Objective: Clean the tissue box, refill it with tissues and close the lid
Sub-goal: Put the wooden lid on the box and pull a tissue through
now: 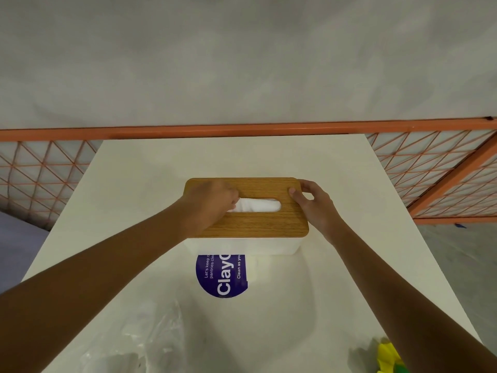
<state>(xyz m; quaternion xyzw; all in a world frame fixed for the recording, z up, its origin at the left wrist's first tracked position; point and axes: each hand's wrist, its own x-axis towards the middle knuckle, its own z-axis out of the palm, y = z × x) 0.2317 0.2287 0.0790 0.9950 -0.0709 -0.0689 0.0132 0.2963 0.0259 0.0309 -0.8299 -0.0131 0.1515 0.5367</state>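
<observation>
box (242, 244): white, stands in the middle of the counter (336, 170)
lid (258, 222): wooden, lies flat on top of the box
tissue (258, 205): white, shows in the lid's slot
left hand (209, 203): at the slot's left end, fingers curled and pinching the tissue
right hand (314, 205): holds the lid's right end, thumb on top, fingers curled over the far corner
sticker (223, 275): purple, on the counter just in front of the box
wrapper (150, 332): clear plastic, at the near edge
cloth (387, 355): yellow, at the near right corner

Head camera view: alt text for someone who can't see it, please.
A left hand pinches a tissue poking through the wooden lid on a box; the right hand grips the lid's right end. The box stands on a white table.
</observation>
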